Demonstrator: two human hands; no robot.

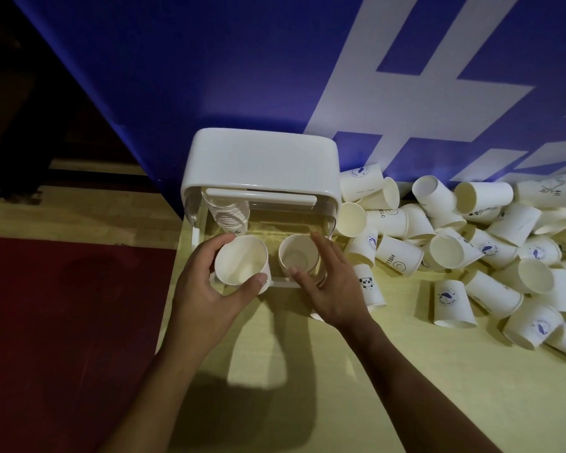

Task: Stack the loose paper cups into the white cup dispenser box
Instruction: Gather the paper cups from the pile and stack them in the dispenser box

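loose paper cups (446, 251) lie heaped on the table (406, 371) just right of the white cup dispenser box (262, 161), which holds one nested stack (231, 217) at its left, while the left hand (206, 282) curls round the left cup (241, 261) and the right hand (330, 289) clasps the right cup (298, 255) at its front, so most of the stacking appears undone.

The open front of the dispenser box (262, 165) is taken by the left hand (206, 286) holding the left cup (241, 261) and the right hand (330, 286) holding the right cup (298, 256). A cup stack (231, 217) fills the box's back left part. Loose cups (471, 243) crowd the right side, and the blue wall (177, 76) closes the back. The near surface (406, 387) lies free.
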